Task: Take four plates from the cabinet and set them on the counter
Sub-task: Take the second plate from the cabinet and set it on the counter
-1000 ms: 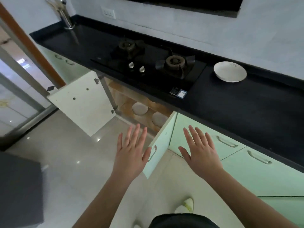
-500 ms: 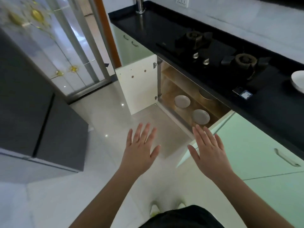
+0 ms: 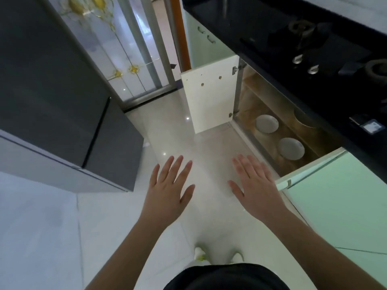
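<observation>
Pale floor tiles (image 3: 129,206) lie under the left hand (image 3: 167,189) and right hand (image 3: 254,185), both spread flat, empty, near the open cabinet (image 3: 251,97) holding two plates (image 3: 267,123).

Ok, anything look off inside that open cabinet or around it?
Nothing stands out. Two plates lie flat on the cabinet shelf; both hands hover open, holding nothing.

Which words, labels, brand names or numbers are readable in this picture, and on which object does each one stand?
No text can be read.
Small label on the front edge of the stove: it seems printed, but it is too small and blurred to read.
Cabinet doors, plates and counter: no writing visible.
</observation>
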A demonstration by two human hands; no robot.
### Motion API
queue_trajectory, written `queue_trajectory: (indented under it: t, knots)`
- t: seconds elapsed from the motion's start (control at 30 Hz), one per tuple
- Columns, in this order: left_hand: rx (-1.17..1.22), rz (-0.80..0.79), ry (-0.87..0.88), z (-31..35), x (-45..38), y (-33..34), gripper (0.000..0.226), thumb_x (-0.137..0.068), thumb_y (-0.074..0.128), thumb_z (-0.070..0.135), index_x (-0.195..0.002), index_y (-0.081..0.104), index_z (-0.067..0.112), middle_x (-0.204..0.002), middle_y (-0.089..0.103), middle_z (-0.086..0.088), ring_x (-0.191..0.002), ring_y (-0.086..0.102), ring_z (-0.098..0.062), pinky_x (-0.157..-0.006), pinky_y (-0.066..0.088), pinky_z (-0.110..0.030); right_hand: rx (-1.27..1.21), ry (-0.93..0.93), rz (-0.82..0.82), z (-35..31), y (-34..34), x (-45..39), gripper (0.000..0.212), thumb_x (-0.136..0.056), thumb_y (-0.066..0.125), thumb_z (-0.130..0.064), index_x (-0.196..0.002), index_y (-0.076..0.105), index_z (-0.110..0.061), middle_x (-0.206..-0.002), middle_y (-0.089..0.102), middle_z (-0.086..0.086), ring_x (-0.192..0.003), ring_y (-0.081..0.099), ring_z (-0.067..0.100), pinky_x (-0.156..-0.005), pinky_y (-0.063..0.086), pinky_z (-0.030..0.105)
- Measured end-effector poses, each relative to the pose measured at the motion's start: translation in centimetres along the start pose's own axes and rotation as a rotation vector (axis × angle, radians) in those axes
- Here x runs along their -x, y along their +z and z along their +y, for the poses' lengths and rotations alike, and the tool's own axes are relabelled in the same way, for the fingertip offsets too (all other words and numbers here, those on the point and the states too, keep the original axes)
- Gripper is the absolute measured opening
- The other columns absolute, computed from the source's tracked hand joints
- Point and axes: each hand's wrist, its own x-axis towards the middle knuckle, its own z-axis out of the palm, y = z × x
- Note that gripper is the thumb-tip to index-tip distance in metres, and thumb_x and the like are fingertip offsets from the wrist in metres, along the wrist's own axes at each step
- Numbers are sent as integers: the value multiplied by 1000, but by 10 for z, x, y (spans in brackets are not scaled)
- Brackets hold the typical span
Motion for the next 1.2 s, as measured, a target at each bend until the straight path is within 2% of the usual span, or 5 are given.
queue_trajectory:
  t: [0.27, 0.43, 0.8, 0.93, 1.2]
  knots:
    - [19, -72, -155, -50, 6, 16, 66, -97, 7, 63, -156, 8, 32, -163, 8, 0, -149, -7, -24, -120, 1, -51, 29, -56, 11, -49, -2, -55, 70, -97, 10, -61, -155, 19, -22, -162, 17, 3, -149, 15, 25, -118, 8, 43]
    - [38, -68, -172, -115, -17, 17, 69, -94, -2, 65, -155, -4, 33, -164, 0, 0, -148, -14, -21, -120, -3, -48, 87, -74, 14, -93, 1, -98, 70, -97, 14, -59, -152, 28, -18, -159, 27, 6, -146, 24, 29, -116, 11, 44]
    - [68, 26, 70, -211, -104, -12, 63, -99, 10, 61, -155, 9, 32, -164, 11, 0, -150, 2, -24, -117, 0, -49, 84, 177, 49, -152, 9, -182, 70, -94, 1, -66, -153, 0, -28, -164, 6, -2, -150, 3, 21, -111, -12, 39]
    - [80, 4, 182, -204, -151, -7, 66, -99, 7, 60, -156, 13, 28, -163, 15, -2, -150, 5, -25, -118, 2, -46, 45, 270, 43, -131, -3, -180, 77, -87, -8, -67, -154, -5, -29, -164, -4, -4, -150, -5, 20, -120, -2, 42]
    - [81, -21, 430, -142, -260, 2, 64, -99, 15, 53, -154, 21, 22, -161, 22, -6, -149, 12, -26, -118, 9, -40, -60, 510, 139, -55, -18, -184, 72, -93, 6, -62, -155, 5, -25, -164, 6, -4, -150, -1, 17, -119, -1, 38]
